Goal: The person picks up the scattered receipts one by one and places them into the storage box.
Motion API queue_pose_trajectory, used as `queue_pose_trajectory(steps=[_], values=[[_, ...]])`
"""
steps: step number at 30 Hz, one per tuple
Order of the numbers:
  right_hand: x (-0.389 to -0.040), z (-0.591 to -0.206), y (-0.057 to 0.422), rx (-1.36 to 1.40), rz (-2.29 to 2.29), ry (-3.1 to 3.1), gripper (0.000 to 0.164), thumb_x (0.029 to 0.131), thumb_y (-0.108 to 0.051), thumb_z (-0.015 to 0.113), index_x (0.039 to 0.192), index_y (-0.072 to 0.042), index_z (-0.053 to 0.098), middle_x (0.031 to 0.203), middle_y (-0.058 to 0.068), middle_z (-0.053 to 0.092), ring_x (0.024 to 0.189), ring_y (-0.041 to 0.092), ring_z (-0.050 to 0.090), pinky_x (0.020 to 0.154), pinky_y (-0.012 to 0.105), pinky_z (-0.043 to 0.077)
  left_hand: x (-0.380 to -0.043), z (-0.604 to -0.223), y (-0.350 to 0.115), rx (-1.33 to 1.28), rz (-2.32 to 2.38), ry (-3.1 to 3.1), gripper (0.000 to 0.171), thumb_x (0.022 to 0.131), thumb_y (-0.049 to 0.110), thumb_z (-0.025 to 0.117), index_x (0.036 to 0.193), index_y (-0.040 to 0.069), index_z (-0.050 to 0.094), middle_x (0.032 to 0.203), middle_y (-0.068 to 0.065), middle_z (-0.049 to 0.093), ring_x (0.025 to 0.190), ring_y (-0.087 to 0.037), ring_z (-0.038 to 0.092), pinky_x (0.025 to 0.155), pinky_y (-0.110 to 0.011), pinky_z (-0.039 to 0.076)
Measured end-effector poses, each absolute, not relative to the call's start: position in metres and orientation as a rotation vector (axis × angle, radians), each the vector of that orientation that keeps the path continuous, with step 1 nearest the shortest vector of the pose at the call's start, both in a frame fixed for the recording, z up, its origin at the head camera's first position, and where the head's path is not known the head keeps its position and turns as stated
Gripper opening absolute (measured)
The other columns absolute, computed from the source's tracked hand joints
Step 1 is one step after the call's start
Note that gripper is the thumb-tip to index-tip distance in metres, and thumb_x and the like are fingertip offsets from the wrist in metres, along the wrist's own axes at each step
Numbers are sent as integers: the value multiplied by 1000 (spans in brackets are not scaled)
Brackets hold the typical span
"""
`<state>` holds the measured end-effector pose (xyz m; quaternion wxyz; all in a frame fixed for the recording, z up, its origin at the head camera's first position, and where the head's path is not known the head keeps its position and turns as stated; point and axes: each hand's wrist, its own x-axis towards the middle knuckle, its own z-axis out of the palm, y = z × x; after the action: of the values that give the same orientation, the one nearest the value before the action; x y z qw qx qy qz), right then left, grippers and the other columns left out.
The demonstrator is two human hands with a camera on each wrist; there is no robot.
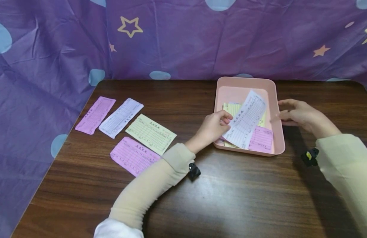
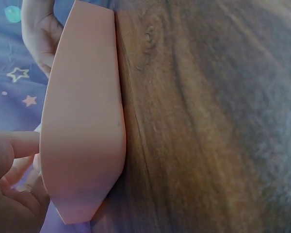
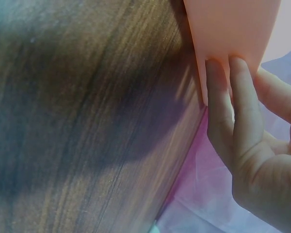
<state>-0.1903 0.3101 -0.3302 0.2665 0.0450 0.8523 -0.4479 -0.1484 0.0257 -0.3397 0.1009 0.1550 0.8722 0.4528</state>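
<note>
A pink tray holds several printed paper slips. On top, a white slip lies slantwise over a yellow slip and a pink slip. My left hand reaches over the tray's near left rim and pinches the left edge of the white slip. In the left wrist view the tray wall hides part of the left fingers. My right hand is at the tray's right side; two straight fingers press against its outer wall.
Left on the brown table lie a pink slip, a white slip, a yellow slip and another pink slip, partly behind the left forearm. A purple curtain hangs behind the table.
</note>
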Motion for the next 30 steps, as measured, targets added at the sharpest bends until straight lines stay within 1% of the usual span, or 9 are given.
queue_pose_trajectory(steps=[11,17,18,21,22,23,25,28,30], values=[[-189,-329,310,96,-1192,2309,70,96,-7,50,147,10,5,87,-15,56,77,-10,55,73,15,54,-150,-342,28,527,1221,2617,30,85,3,67,115,1,64,106,-11,68,95,-18,65,75,-10,49],[-191,-333,313,85,-1220,2300,71,95,-7,51,147,10,6,89,-15,57,78,-11,54,73,14,54,-151,-343,28,548,1188,2635,32,85,4,67,118,1,63,106,-11,69,95,-18,65,76,-10,49],[-192,-335,314,90,-1242,2294,68,95,-7,52,147,7,11,88,-16,57,78,-10,55,73,14,54,-151,-343,28,548,1176,2640,33,86,5,67,118,2,63,106,-10,69,95,-17,65,76,-9,49],[-194,-339,317,70,-1280,2284,67,94,-8,53,146,8,13,89,-14,57,78,-9,56,72,15,55,-152,-343,28,539,1166,2637,35,86,6,68,120,2,62,107,-10,69,95,-16,65,77,-10,50],[-194,-340,317,84,-1308,2271,64,94,-7,54,145,5,18,87,-14,58,77,-9,57,71,15,55,-152,-342,28,538,1155,2640,36,86,6,68,121,2,62,108,-9,69,95,-16,65,77,-9,50],[-194,-340,318,80,-1311,2270,64,94,-7,54,145,5,18,88,-14,58,78,-8,57,71,15,55,-152,-342,28,536,1143,2645,36,86,7,68,122,3,62,108,-9,69,95,-15,65,77,-9,50],[-194,-340,318,76,-1299,2273,67,94,-7,52,146,8,13,88,-13,57,78,-9,56,71,15,55,-152,-341,28,536,1132,2650,37,86,8,68,122,3,62,108,-8,69,95,-14,65,78,-9,50],[-192,-336,315,98,-1271,2278,67,95,-6,51,147,7,10,87,-16,57,77,-9,56,72,15,55,-150,-339,27,544,1120,2656,38,86,9,69,123,5,62,109,-8,68,97,-14,64,81,-10,49],[-191,-334,313,89,-1236,2289,70,96,-7,49,147,10,4,86,-17,55,78,-11,55,74,14,54,-149,-338,25,555,1134,2652,38,86,10,69,123,5,62,110,-9,68,100,-16,63,84,-12,49]])
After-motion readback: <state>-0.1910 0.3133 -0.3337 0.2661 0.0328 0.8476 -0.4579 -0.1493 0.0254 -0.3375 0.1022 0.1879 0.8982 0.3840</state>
